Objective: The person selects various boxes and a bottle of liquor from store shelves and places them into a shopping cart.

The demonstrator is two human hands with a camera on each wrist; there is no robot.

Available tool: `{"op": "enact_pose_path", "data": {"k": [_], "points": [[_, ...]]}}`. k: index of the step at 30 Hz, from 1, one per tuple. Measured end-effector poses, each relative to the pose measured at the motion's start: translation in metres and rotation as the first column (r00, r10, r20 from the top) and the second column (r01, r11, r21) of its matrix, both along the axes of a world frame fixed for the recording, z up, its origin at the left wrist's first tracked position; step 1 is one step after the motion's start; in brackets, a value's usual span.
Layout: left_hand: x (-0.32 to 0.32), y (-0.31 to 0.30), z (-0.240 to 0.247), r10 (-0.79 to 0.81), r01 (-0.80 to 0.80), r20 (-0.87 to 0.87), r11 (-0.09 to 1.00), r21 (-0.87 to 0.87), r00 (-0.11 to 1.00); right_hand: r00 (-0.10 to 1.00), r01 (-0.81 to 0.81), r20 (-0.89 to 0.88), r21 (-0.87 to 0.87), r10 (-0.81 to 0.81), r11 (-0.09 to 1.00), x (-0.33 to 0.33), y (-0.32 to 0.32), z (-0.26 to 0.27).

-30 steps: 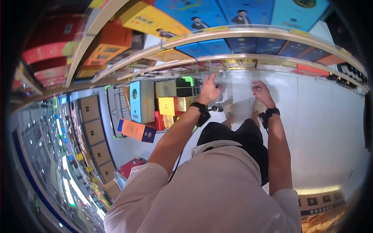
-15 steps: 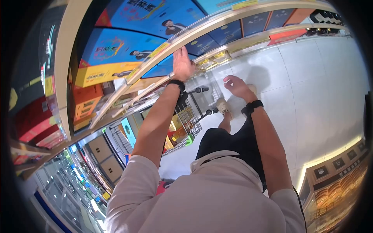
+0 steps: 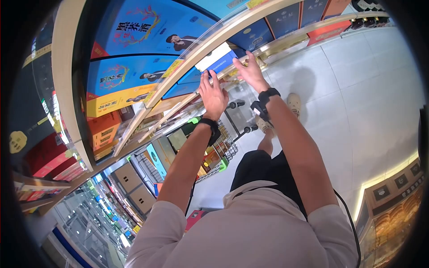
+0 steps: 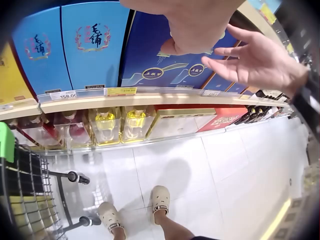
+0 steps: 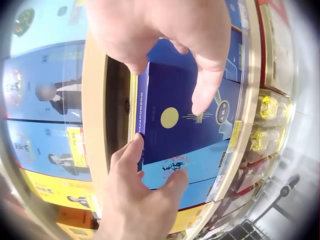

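Observation:
A dark blue box with a gold dot stands on a lower shelf; its white and blue top edge shows in the head view. My left hand is at the box's near-left end; in the right wrist view this left hand has its fingers on the spine and its thumb over the front. At the other end is my right hand, fingers apart and loosely extended, index finger by the spine and thumb before the front. Its palm side shows in the left wrist view, where the right hand is beside my left hand.
Light blue boxes stand beside the dark blue ones. Bottles with yellow caps and a red box are on the bottom shelf. A wire cart holding boxes is at the left. The upper shelf edge overhangs the box.
The right hand has moved up and left to the shelf, near the left hand. The left hand has lowered slightly from the shelf edge. The box's white and blue edge has come into view.

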State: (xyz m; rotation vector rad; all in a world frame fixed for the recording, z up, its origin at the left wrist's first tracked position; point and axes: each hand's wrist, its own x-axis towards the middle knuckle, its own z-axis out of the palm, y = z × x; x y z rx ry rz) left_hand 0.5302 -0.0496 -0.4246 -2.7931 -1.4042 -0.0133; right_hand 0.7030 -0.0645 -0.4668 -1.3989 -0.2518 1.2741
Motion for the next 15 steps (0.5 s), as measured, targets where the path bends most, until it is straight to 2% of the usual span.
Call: {"op": "enact_pose_path", "data": {"k": [1, 3, 4, 9, 13, 14, 15], "points": [[0.000, -0.002, 0.002, 0.009, -0.009, 0.001, 1.000, -0.008, 1.000, 0.988, -0.054, 0.147, -0.002, 0.054, 0.999, -0.002, 0.007, -0.011], [-0.001, 0.000, 0.004, 0.009, -0.009, 0.016, 1.000, 0.002, 1.000, 0.891, -0.156, 0.426, -0.033, 0.155, 0.987, -0.004, 0.019, -0.019], [-0.001, 0.003, 0.005, 0.003, -0.003, 0.023, 1.000, 0.013, 1.000, 0.907, -0.191, 0.370, -0.064, 0.201, 0.979, -0.002, 0.017, -0.016], [0.013, 0.028, 0.025, 0.048, -0.050, 0.112, 0.999, 0.013, 0.992, 0.884, -0.220, 0.402, -0.089, 0.236, 0.972, 0.000, 0.005, -0.007], [0.036, 0.049, 0.032, -0.045, 0.041, -0.041, 0.995, -0.095, 0.998, 0.895, -0.262, 0.364, -0.036, 0.257, 0.964, 0.002, -0.012, -0.022], [0.045, 0.048, 0.031, -0.024, 0.011, -0.158, 0.996, -0.085, 0.987, 0.902, -0.266, 0.348, -0.023, 0.257, 0.964, 0.002, -0.016, -0.023], [0.048, 0.049, 0.029, -0.033, 0.021, -0.146, 0.997, -0.079, 0.989, 0.908, -0.270, 0.331, -0.010, 0.258, 0.963, 0.002, -0.020, -0.026]]}}
